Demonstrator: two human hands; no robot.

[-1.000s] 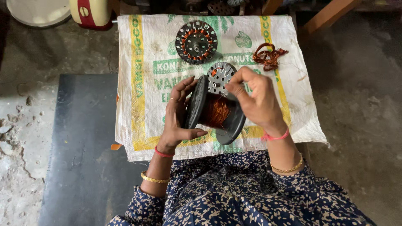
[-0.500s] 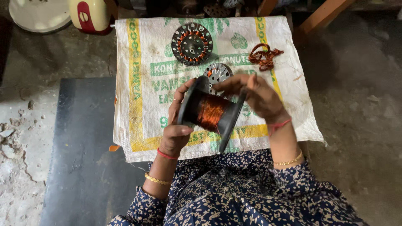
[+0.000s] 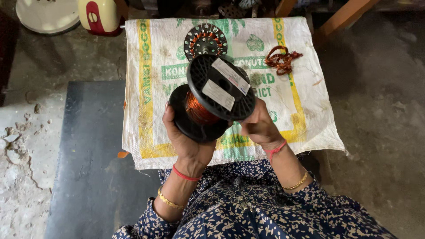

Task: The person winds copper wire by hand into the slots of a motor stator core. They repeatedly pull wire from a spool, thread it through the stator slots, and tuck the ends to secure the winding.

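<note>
Two hands hold one black spool (image 3: 217,95) of copper wire, lifted over a printed sack (image 3: 150,110) spread on the floor. Only the head view shows this. The left hand (image 3: 186,137) cups the spool's lower flange from beneath, fingers wrapped closed round its rim. The right hand (image 3: 259,126) sits against the upper flange from behind; its fingers are hidden by the spool, so how it grips I cannot tell. The spool is tilted, its labelled flange facing the camera, with the wire showing as a fairly full orange band between the flanges. On the sack beyond it lies a round stator (image 3: 205,40), partly hidden, and to the right a loose tangle of copper wire (image 3: 282,59). No wire end shows drawn off the spool, so I judge the winding work has not visibly started.
</note>
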